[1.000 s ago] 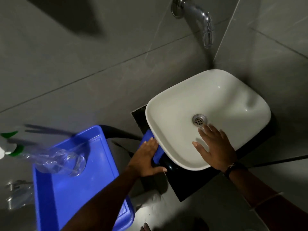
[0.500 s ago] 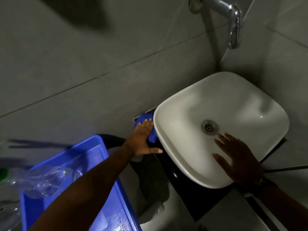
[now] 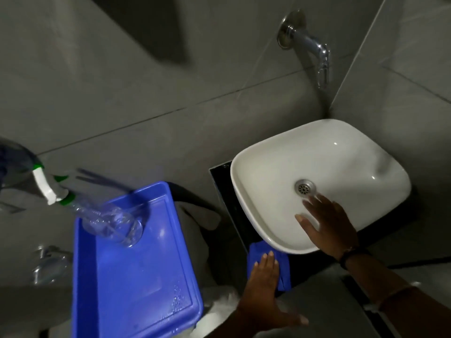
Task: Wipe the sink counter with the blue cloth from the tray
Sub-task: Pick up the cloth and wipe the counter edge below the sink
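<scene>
The blue cloth [image 3: 283, 269] lies on the black sink counter [image 3: 223, 186] at the front left corner of the white basin [image 3: 292, 152]. My left hand [image 3: 264, 291] presses flat on the cloth, fingers toward the basin, thumb spread to the right. My right hand [image 3: 329, 223] rests with spread fingers on the basin's near inner wall, just below the drain [image 3: 304, 187], and holds nothing. The blue tray [image 3: 136, 276] stands to the left of the counter.
A clear spray bottle [image 3: 107, 220] with a white and green head lies at the tray's far end. A chrome tap [image 3: 314, 50] sticks out of the grey tiled wall above the basin. Something white [image 3: 195, 223] sits between tray and counter.
My left hand has slid the cloth along the counter's left edge from the back corner to the front corner. My right hand stays on the basin.
</scene>
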Available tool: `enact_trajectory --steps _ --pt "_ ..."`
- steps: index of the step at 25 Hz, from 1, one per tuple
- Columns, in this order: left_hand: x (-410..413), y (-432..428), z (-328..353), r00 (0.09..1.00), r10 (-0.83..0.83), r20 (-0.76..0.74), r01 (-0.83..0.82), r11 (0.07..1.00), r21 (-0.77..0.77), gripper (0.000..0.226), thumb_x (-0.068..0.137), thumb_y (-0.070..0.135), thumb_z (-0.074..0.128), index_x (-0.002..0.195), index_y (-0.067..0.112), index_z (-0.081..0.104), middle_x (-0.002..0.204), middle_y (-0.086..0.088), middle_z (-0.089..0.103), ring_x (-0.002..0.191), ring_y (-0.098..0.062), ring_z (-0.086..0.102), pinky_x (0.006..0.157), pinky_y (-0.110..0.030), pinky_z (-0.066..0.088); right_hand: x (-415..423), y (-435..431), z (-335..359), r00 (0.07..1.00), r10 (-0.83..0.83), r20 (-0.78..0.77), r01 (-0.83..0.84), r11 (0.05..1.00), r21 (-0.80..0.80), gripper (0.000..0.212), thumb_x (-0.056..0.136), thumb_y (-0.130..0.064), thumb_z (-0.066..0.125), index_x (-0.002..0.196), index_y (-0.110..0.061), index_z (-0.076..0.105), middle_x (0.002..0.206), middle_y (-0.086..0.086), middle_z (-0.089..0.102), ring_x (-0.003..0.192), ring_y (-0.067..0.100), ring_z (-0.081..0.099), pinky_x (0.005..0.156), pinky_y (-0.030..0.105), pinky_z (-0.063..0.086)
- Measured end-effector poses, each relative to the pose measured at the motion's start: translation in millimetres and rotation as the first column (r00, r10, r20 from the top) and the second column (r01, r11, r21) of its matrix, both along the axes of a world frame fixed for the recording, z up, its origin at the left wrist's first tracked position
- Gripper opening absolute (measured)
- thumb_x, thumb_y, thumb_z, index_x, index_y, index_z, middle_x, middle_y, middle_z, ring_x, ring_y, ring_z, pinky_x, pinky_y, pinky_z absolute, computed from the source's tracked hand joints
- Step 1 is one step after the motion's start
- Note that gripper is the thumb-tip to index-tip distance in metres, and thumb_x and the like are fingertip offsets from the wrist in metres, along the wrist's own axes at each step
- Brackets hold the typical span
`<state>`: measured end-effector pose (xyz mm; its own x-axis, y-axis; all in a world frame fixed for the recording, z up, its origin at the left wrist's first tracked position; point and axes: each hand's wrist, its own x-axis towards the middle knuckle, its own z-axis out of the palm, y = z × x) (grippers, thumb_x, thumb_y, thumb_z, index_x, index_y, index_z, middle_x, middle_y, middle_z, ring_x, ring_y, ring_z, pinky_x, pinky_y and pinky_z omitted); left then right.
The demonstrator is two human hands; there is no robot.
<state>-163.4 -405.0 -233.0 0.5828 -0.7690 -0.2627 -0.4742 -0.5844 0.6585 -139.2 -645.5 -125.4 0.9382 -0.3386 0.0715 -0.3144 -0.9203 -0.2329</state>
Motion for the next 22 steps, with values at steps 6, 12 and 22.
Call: enact_trajectory --steps 6,12,22 --pt "-22.1 1.3 57.2 0.972 0.204 0.118 -0.162 0.942 -0.296 0.076 0.088 0.063 0.056 0.149 0.02 0.039 0.163 -0.002 0.019 0.152 -0.02 0.016 0.122 -0.052 0.018 -63.3 35.1 -4.7 0.951 0.008 0.309 -0.072 0.978 0.196 0.038 0.092 -0.037 0.044 0.119 -0.016 0.06 0.138 0.009 0.051 0.126 0.032 0.047 0.108 0.042 0.035" --pt "72.8 -37.4 125.4 0.763 0.637 0.111 -0.591 0.757 -0.278 0.089 0.089 0.071 0.027 0.155 0.013 0.012 0.166 -0.008 -0.001 0.153 -0.017 -0.007 0.123 -0.039 -0.009 -121.3 139.3 -74.9 0.951 0.295 -0.089 -0.28 0.948 0.151 0.076 0.084 -0.064 0.039 0.144 -0.017 0.035 0.156 0.008 0.032 0.146 0.029 0.024 0.114 0.043 0.012" --pt "96.2 -111.7 93.6 0.62 0.677 0.396 -0.716 0.695 -0.067 0.111 0.079 0.078 0.037 0.152 -0.003 0.013 0.161 -0.03 0.005 0.151 -0.038 0.002 0.122 -0.053 0.003 -138.8 -31.3 -117.4 0.983 0.144 -0.112 -0.134 0.987 0.093 0.087 0.079 -0.069 0.042 0.149 -0.021 0.023 0.159 -0.003 0.023 0.148 0.02 0.019 0.119 0.047 0.011"
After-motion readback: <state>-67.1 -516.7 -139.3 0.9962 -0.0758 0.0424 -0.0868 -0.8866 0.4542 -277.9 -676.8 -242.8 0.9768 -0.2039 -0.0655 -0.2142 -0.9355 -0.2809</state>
